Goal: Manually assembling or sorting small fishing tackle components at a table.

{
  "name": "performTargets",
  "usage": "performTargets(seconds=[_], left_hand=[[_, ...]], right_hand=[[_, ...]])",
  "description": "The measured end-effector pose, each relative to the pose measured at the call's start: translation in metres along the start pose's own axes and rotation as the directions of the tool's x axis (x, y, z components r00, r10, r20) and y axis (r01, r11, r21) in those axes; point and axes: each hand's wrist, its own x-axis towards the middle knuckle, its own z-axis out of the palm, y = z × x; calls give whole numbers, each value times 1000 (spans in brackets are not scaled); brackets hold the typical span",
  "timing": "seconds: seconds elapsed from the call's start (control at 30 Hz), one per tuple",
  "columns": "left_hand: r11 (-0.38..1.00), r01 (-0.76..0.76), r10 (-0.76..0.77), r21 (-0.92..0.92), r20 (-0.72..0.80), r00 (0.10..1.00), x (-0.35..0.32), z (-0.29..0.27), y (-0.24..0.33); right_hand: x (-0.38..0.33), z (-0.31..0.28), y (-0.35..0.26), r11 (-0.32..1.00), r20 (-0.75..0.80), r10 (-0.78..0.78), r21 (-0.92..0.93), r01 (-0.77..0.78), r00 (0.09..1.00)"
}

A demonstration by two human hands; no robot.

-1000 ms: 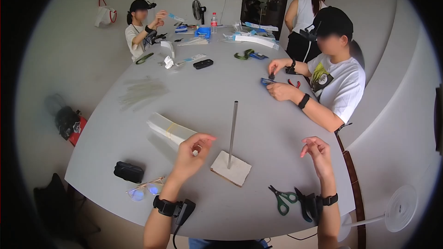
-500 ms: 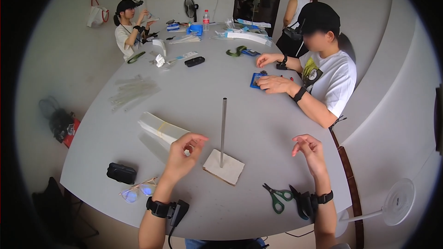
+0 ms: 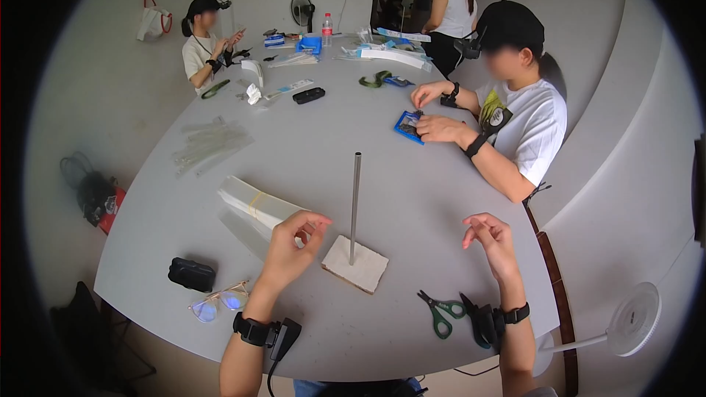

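My left hand hovers over the grey table, just left of a thin upright metal rod that stands in a white square base. Its fingers curl toward the thumb; I cannot tell whether anything thin is pinched in them. Right behind it lies a banded stack of clear plastic sleeves. My right hand is raised to the right of the rod, fingers loosely apart and holding nothing. Both wrists wear black bands.
Green-handled scissors lie near the front edge, by my right wrist. Glasses and a black case lie front left. A person in a white shirt works on a blue item at the right; another sits far left.
My left hand's fingers have curled in toward the thumb, close to the plastic stack. My right hand has stayed raised, and the view has shifted a little.
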Motion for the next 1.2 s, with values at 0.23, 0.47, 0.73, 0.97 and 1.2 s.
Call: performTargets(seconds=[0.23, 0.47, 0.73, 0.97, 1.2], left_hand=[[999, -17, 17, 33, -9, 1000, 1, 0, 1], [998, -31, 31, 54, 9, 999, 0, -2, 4], [998, -37, 37, 52, -2, 999, 1, -1, 3], [996, -26, 26, 80, -2, 1000, 2, -3, 6], [995, -46, 47, 83, -7, 999, 4, 0, 6]], right_hand=[[0, 2, -1, 1000, 1, 17, 11, -17, 1000], [1, 3, 0, 1000, 10, 7, 8, -7, 1000], [2, 2, -1, 1000, 21, 7, -1, -7, 1000], [2, 4, -3, 1000, 11, 15, 3, -15, 1000], [3, 1, -3, 999, 7, 21, -37, -21, 1000]])
